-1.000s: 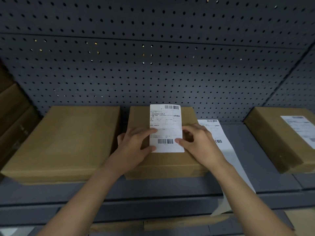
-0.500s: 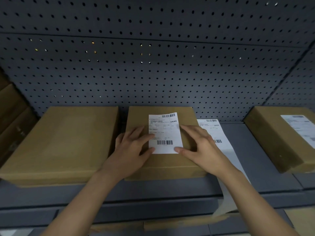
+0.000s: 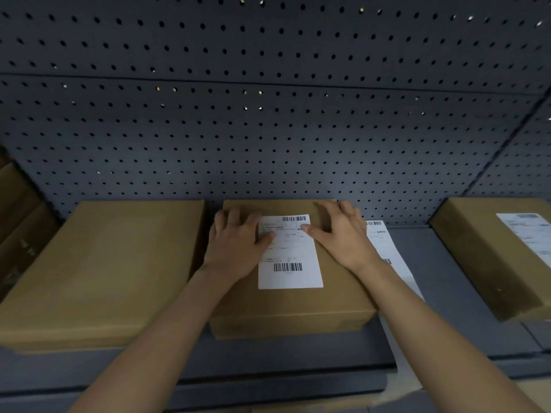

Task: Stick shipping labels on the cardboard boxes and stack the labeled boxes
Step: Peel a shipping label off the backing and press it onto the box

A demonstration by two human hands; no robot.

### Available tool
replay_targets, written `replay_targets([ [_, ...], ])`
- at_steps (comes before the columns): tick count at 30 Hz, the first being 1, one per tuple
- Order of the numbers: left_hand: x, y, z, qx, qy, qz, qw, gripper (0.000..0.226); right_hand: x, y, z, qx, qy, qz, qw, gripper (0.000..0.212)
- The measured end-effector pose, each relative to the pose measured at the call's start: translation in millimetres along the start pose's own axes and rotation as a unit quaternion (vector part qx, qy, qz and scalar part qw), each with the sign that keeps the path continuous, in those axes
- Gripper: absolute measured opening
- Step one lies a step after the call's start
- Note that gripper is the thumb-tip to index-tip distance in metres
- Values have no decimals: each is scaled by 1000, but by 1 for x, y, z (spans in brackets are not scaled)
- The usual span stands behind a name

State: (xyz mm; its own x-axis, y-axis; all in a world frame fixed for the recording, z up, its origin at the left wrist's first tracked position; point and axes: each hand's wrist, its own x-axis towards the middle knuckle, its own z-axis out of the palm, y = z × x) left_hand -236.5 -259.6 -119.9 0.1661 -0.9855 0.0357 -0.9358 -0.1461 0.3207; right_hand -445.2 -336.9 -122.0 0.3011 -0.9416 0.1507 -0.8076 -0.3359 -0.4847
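A white shipping label (image 3: 289, 257) with two barcodes lies flat on top of the middle cardboard box (image 3: 298, 305) on the grey shelf. My left hand (image 3: 235, 245) lies flat on the box's left part, its thumb on the label's left edge. My right hand (image 3: 340, 234) lies flat on the right part, its thumb pressing the label's upper right. Both hands have straight, spread fingers. A strip of further labels (image 3: 387, 251) lies on the shelf just right of this box, partly under my right forearm.
A larger plain cardboard box (image 3: 101, 269) sits to the left, close beside the middle box. A labelled box (image 3: 492, 257) stands at the right edge. More cardboard (image 3: 18, 210) leans at the far left. A perforated grey back panel (image 3: 268, 129) rises behind the shelf (image 3: 441, 293).
The label went from being held up by its edges to lying flat on the box. Both hands slid toward the box's far edge, smoothing it down.
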Motion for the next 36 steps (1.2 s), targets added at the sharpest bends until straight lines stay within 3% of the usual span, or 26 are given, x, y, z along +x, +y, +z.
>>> replay_targets([
  [8,23,6,1,29,35,-58,997,57,29,-8,5,-40,16,57,997,65],
  [15,23,1,-3,20,20,-37,999,51,29,-7,5,-53,20,36,998,63],
  [18,15,-7,-9,1,14,-10,1000,52,22,-7,-1,-53,23,-15,998,60],
  [21,-3,-15,-13,-51,29,0,998,57,-2,-7,-12,-41,18,-134,990,52],
  [25,-30,-23,-9,-124,12,-26,992,62,-46,-13,-19,-60,-87,-276,955,61],
  [29,-43,-20,-3,-164,5,-48,985,65,-65,-20,-15,-163,-210,-271,925,87],
  [32,-44,-15,-3,-205,0,-51,977,63,-57,-26,-13,-218,-234,-254,913,99],
  [36,-41,-16,-2,-236,-14,-63,970,62,-72,-47,-2,-221,-231,-332,887,106],
])
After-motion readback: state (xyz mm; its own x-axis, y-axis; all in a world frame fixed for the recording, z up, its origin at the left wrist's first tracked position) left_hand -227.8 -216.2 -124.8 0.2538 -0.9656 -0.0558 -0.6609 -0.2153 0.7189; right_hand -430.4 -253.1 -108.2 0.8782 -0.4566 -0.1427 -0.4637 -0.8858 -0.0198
